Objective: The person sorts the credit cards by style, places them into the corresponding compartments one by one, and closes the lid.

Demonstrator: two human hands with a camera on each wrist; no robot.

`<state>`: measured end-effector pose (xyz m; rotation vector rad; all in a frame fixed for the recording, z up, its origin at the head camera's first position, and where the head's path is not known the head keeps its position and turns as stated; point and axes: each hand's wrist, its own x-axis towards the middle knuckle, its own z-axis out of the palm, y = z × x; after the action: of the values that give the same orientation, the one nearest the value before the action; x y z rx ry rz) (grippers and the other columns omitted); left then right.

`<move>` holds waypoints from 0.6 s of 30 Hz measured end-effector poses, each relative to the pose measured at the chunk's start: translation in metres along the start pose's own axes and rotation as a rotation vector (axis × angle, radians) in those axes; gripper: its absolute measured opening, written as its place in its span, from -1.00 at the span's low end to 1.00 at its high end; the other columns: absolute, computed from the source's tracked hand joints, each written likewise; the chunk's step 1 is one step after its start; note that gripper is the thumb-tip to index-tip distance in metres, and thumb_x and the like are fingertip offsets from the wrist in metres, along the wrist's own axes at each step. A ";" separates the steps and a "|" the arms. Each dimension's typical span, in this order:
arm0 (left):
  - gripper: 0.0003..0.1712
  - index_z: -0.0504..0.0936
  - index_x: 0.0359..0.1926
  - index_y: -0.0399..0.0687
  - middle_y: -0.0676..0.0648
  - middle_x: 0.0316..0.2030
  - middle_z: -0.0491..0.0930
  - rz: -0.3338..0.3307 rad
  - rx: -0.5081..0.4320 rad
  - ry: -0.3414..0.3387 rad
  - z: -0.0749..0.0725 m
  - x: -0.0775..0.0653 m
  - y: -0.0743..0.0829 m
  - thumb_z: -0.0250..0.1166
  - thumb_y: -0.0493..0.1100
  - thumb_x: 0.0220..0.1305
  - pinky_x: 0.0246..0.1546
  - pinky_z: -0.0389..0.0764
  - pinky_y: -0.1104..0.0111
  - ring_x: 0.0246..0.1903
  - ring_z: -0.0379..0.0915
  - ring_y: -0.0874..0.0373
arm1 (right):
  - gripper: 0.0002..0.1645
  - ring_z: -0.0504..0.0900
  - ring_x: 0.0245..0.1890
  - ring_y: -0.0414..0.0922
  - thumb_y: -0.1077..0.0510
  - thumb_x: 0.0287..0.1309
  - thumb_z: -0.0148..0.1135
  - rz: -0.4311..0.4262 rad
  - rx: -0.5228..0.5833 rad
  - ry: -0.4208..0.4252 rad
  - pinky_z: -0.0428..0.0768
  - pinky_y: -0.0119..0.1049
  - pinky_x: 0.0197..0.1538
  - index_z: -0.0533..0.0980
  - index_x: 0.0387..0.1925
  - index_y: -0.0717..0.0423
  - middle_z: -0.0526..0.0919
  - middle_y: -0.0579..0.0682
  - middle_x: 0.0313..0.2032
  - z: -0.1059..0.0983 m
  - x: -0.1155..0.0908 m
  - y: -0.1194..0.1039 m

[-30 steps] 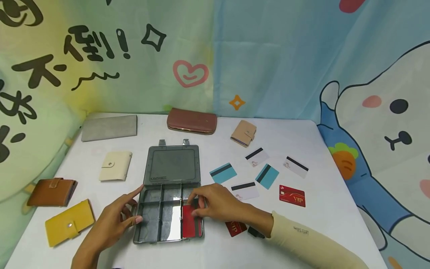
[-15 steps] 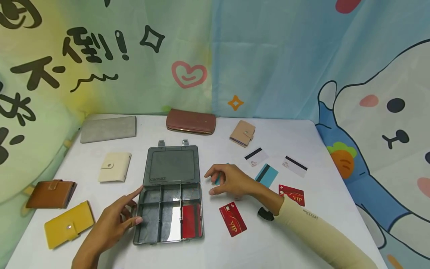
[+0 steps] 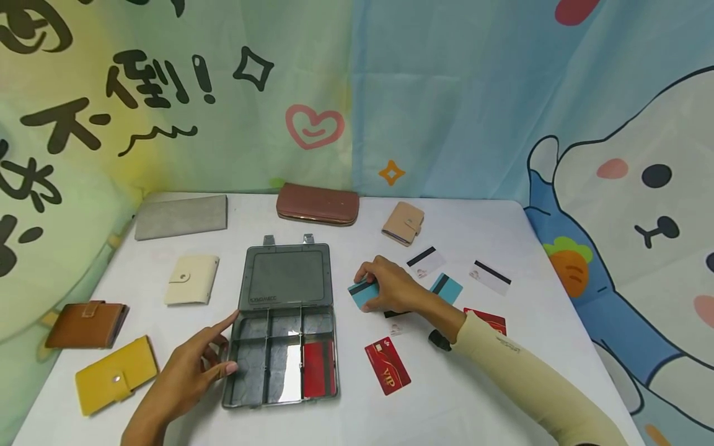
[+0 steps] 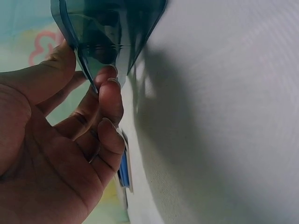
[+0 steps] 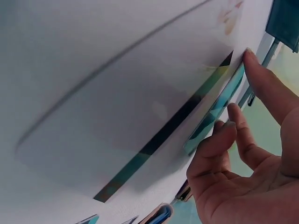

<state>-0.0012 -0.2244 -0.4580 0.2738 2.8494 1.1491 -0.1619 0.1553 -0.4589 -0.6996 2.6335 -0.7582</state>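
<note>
My right hand (image 3: 393, 288) pinches a teal card with a black stripe (image 3: 361, 294) by its edges, thumb at one side and fingers at the other. In the right wrist view the teal card (image 5: 217, 109) is tilted beside a white striped card (image 5: 177, 119). My left hand (image 3: 192, 371) grips the left edge of a clear grey plastic compartment box (image 3: 287, 275); its lid is flipped back. The left wrist view shows thumb and fingers around the box corner (image 4: 110, 28). A red card (image 3: 315, 368) lies in the lower right compartment.
Right of the box lie a red VIP card (image 3: 387, 365), another teal card (image 3: 446, 288), white cards (image 3: 491, 277) and a red card (image 3: 491, 319) partly behind the sleeve. Wallets stand around, including a yellow one (image 3: 117, 375), a cream one (image 3: 192, 280) and a brown one (image 3: 318, 204).
My right hand has left the red card in the box, moved up and right, and taken hold of the teal card. The left hand has stayed on the box edge.
</note>
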 end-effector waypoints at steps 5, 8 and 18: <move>0.00 0.28 0.49 0.13 -0.04 -0.16 0.57 0.001 -0.002 0.007 0.000 0.000 0.000 0.52 -0.21 0.03 -0.47 0.46 0.47 -0.45 0.38 0.42 | -0.46 0.45 -0.17 -0.13 0.08 -0.21 0.68 0.035 -0.031 0.014 0.49 -0.21 -0.05 0.58 -0.16 -0.01 0.48 0.00 -0.16 -0.001 0.004 -0.001; 0.00 0.29 0.49 0.14 -0.04 -0.17 0.57 -0.001 -0.005 0.008 0.000 0.000 0.001 0.52 -0.20 0.02 -0.47 0.46 0.47 -0.45 0.38 0.42 | -0.51 0.47 -0.18 -0.15 0.08 -0.21 0.68 0.039 -0.027 0.040 0.49 -0.21 -0.05 0.56 -0.23 -0.02 0.50 -0.03 -0.18 -0.002 0.005 0.001; 0.02 0.25 0.51 0.16 -0.06 -0.16 0.56 -0.027 0.002 -0.013 0.000 -0.002 0.001 0.52 -0.24 0.04 -0.45 0.47 0.46 -0.44 0.39 0.40 | -0.83 0.48 -0.46 -0.17 0.06 0.18 0.43 0.048 0.076 0.164 0.45 -0.24 -0.32 0.58 -0.22 -0.18 0.57 -0.20 -0.39 -0.010 0.005 -0.003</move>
<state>0.0006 -0.2242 -0.4572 0.2409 2.8339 1.1355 -0.1690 0.1550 -0.4497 -0.5734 2.7397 -0.9330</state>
